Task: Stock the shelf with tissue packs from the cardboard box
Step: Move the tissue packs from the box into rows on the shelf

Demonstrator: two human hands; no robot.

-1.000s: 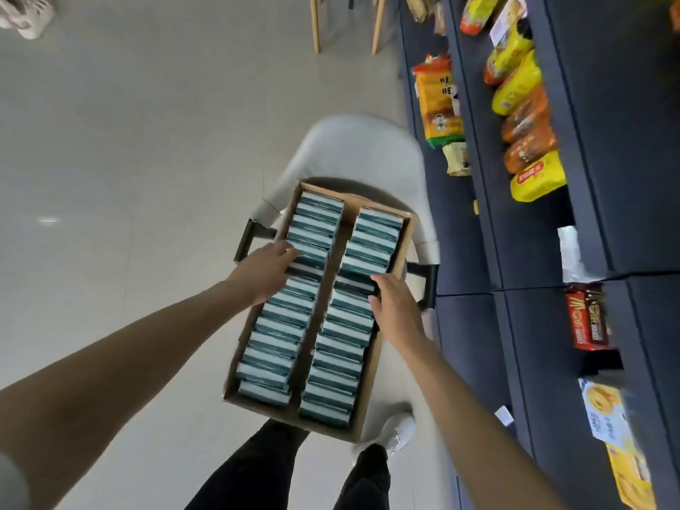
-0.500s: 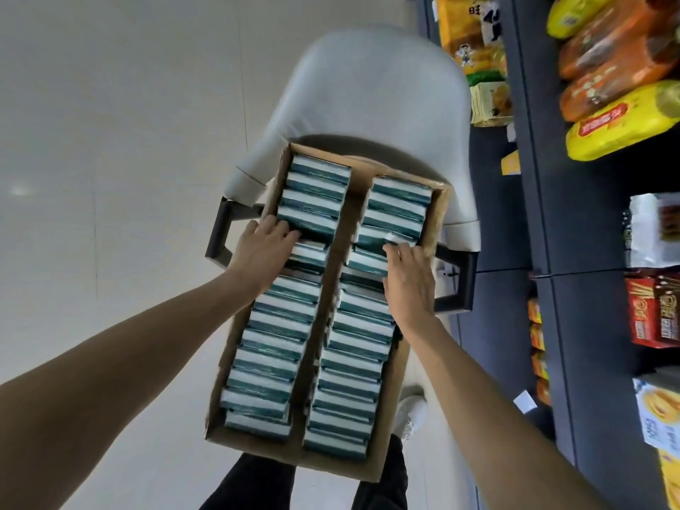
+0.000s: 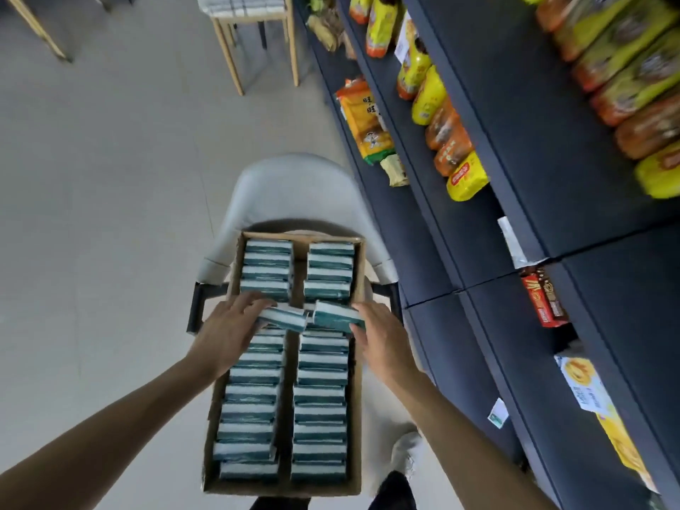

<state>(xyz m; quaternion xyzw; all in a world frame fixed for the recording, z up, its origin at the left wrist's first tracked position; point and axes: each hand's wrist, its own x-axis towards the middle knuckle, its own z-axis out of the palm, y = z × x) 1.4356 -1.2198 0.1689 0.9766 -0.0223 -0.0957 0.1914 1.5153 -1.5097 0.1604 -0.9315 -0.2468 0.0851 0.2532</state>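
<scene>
Tissue packs fill a cardboard box in two long rows, the box resting on a grey chair beside a dark shelf stocked with snack bags. A person leans over the box with both arms extended. Near the middle of the box, two packs sit raised and tilted above their rows. The left hand holds the left raised pack, fingers curled over its outer end. The right hand grips the right raised pack, fingers wrapped round its near edge. The two lifted packs lie almost end to end across the gap between the rows, just apart from each other.

The packs look light and soft, wrapped in smooth film that may slide under a loose hold and dent under a hard squeeze. Their short ends appear the best place to take hold, since the broad faces are pressed tight against neighbours in the box. The shelf stands just to the right of the box, within reach.
</scene>
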